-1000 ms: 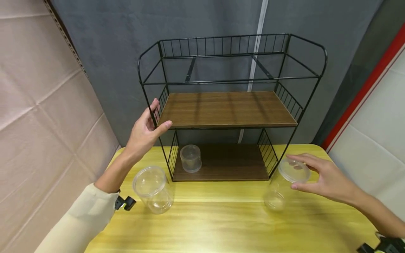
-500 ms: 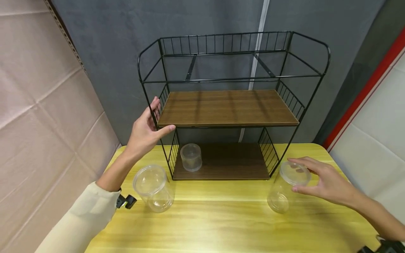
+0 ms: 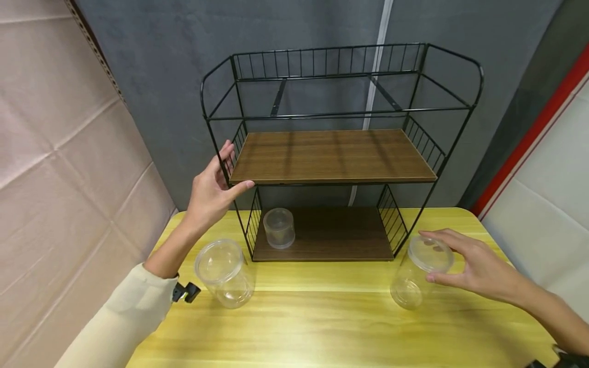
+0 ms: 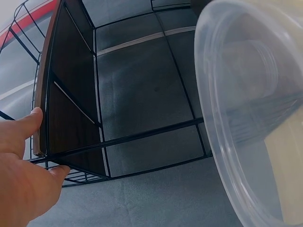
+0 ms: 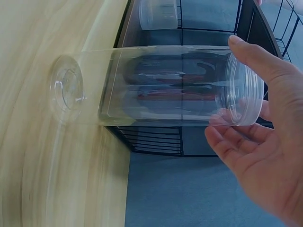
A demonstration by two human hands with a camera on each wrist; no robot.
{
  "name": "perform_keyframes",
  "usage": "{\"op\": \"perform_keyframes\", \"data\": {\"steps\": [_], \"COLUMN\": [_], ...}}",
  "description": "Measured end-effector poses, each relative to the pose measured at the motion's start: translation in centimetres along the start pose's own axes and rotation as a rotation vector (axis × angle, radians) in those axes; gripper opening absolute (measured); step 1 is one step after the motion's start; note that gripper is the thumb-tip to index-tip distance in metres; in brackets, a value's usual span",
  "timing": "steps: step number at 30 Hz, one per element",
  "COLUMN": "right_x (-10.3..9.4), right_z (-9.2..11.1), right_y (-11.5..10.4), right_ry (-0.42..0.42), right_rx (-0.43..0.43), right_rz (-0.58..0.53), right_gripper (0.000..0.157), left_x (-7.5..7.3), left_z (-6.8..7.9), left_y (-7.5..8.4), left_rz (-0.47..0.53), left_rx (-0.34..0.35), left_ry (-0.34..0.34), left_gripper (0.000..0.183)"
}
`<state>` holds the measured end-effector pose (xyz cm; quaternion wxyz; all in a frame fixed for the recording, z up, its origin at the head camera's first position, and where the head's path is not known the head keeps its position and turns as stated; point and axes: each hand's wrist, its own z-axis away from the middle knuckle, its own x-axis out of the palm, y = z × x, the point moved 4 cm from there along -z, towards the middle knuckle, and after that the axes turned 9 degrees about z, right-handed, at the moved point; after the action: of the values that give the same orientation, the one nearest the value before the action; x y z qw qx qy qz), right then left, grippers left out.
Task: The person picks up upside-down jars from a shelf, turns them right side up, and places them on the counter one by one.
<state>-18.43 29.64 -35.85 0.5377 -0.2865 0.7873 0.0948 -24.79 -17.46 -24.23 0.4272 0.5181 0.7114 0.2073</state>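
A black wire rack (image 3: 423,110) with two brown wooden shelves stands at the back of the table. At its left side my left hand (image 3: 209,197) grips the frame by the middle shelf (image 3: 331,156), thumb (image 4: 32,124) on the shelf's front edge and fingers behind the side wires. My right hand (image 3: 474,260) holds a tall clear plastic jar (image 5: 161,90) by its lid (image 3: 431,254), thumb and fingers on opposite sides. The jar is in front of the rack's right end, its base at the tabletop.
A wide clear jar (image 3: 225,276) stands on the wooden table (image 3: 317,327) below my left forearm. On the bottom shelf (image 3: 340,235), a small lidded jar (image 3: 279,229) sits at the left. Fabric walls (image 3: 313,25) enclose the table.
The tall jar's base has shifted slightly right and its lid has come down a little, with my right hand still around it. My left hand stays at the rack.
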Motion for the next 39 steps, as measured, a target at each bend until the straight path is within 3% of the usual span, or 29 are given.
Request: {"op": "perform_keyframes", "data": {"steps": [6,15,23,39], "right_x": [-0.2,-1.9,-3.1,1.1], "right_z": [0.0,-1.1,-2.8,-6.4], "right_y": [-0.1,-1.2,-4.0,-10.0], "right_ry": [-0.001,0.077,0.016,-0.030], "right_rx": [-0.003,-0.153,-0.072,-0.075], "right_rz": [0.013,0.023,0.039,-0.101], "right_gripper": [0.089,0.094,0.091,0.078], "left_x": [-0.2,-0.2,-0.2,-0.2], "left_z": [-0.3,-0.2,-0.1,-0.2], "left_y": [-2.4,-2.7,-2.6,-2.6], "left_rz": [-0.056,-0.091,-0.135,-0.138], "left_rx": [0.031,0.063,0.063,0.064], "left_ry": [0.014,0.020,0.023,0.020], "left_gripper": [0.085,0.084,0.084,0.085]}}
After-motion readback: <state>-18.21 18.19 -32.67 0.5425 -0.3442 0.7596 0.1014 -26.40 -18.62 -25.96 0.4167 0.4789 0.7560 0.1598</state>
